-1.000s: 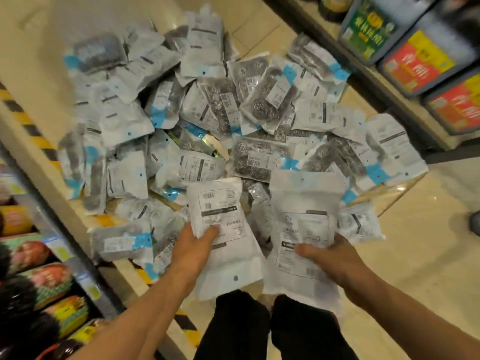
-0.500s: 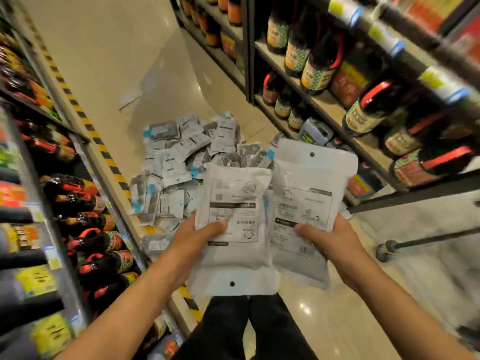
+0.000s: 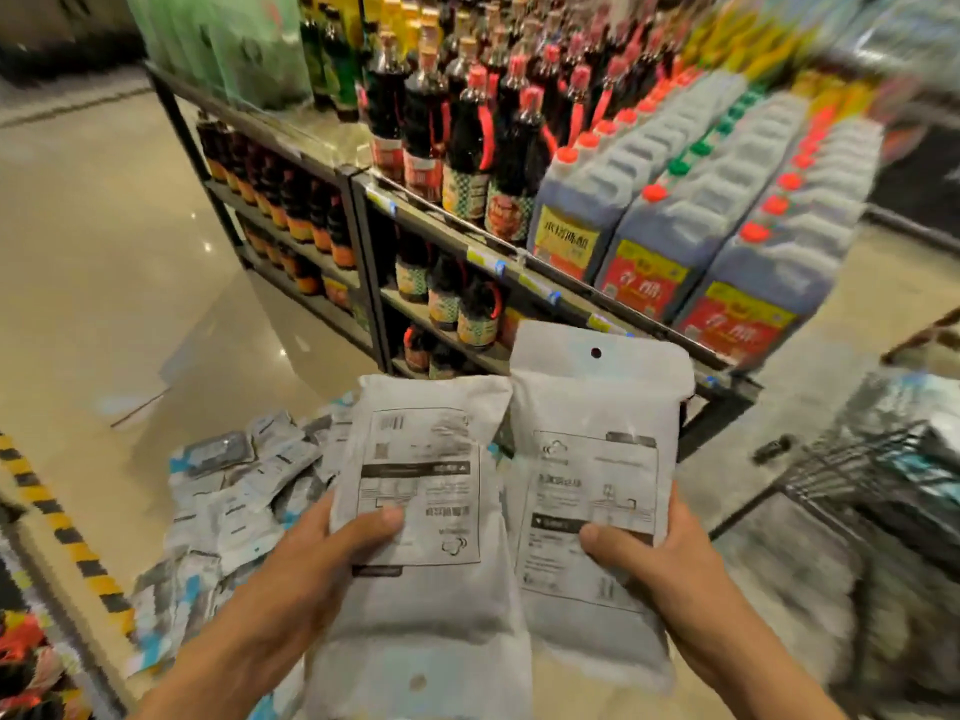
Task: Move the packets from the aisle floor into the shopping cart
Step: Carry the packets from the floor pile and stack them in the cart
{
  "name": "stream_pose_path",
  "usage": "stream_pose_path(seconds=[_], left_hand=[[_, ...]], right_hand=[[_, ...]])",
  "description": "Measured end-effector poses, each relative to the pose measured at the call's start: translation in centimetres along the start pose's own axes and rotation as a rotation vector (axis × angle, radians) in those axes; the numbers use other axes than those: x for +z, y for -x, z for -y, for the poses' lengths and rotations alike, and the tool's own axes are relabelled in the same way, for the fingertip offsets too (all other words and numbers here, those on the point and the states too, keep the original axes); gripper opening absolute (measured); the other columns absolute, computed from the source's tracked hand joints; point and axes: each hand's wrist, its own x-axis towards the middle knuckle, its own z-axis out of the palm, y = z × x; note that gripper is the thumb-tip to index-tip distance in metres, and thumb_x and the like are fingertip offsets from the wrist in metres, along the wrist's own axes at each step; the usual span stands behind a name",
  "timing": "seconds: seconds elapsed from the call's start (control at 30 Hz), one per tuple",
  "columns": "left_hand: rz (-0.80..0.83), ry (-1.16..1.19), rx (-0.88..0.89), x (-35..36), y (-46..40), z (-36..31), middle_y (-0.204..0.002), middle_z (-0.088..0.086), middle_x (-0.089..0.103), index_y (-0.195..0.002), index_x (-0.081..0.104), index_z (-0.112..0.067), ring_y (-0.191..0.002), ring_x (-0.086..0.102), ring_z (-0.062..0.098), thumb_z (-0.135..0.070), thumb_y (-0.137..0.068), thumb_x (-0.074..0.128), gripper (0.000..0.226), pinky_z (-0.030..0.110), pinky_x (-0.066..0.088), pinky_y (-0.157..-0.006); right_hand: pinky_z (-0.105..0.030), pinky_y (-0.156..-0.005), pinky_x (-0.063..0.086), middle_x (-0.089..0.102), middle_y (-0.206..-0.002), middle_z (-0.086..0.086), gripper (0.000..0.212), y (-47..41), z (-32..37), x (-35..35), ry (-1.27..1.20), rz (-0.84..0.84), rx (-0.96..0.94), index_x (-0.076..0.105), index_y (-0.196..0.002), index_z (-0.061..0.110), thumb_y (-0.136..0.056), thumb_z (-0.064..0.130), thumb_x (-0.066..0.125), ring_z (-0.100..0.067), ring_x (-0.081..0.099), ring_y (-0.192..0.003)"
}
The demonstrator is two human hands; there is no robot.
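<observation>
Left hand (image 3: pixel 306 574) grips one packet (image 3: pixel 431 511); right hand (image 3: pixel 670 569) grips another packet (image 3: pixel 592 459). Cart (image 3: pixel 883 491) holds packets.

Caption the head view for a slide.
Each hand, left and right, holds a white packet beside the wire cart.

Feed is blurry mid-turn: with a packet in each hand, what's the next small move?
Probably swing both to the right and down over the shopping cart. The left hand and right hand each grip a white packet, and the cart's wire basket sits low right, other packets already inside.
</observation>
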Motion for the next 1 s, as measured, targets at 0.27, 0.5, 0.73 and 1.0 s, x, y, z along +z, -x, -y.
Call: stream_pose_path(seconds=[0.27,0.5,0.73,1.0], left_hand=[[0.209,-0.171,-0.017,4.1,-2.7,-1.2,-0.111,0.015,0.079,-0.123,0.069,-0.015,-0.095,0.078,0.032,-0.010,-0.092,0.062,0.032,0.043,0.057,-0.083],[0.420,-0.306,-0.113,11.6,-3.2,0.6,-0.107,0.017,0.079,-0.123,0.069,-0.016,-0.094,0.078,0.038,-0.016,-0.094,0.064,0.030,0.046,0.058,-0.084],[0.503,-0.390,-0.176,23.7,-2.6,2.9,-0.109,0.022,0.078,-0.123,0.072,-0.015,-0.096,0.076,0.044,-0.016,-0.087,0.066,0.036,0.054,0.056,-0.094],[0.547,-0.326,-0.200,39.7,-1.2,8.2,-0.118,0.022,0.076,-0.129,0.071,-0.015,-0.103,0.075,0.043,-0.015,-0.082,0.065,0.047,0.049,0.058,-0.087]], right_hand=[[-0.044,-0.084,0.062,0.081,-0.105,0.003,0.070,7.1,-2.5,-0.6,-0.130,-0.376,-0.009,0.059,-0.123,0.031,-0.065,0.008,0.091,-0.019,0.078,-0.093],[-0.043,-0.080,0.060,0.081,-0.105,-0.005,0.044,12.9,-5.1,-5.7,-0.360,-0.594,-0.013,0.063,-0.123,0.019,-0.087,-0.007,0.067,-0.026,0.079,-0.094],[-0.058,-0.094,0.057,0.081,-0.104,-0.009,0.069,17.1,-7.2,-15.0,-0.397,-0.691,-0.003,0.067,-0.118,0.026,-0.051,0.022,0.085,-0.036,0.076,-0.099],[-0.042,-0.070,0.064,0.081,-0.091,-0.009,0.047,20.1,-8.4,-30.7,-0.422,-0.743,-0.068,0.072,-0.112,0.018,-0.070,-0.001,0.083,-0.029,0.078,-0.082]])
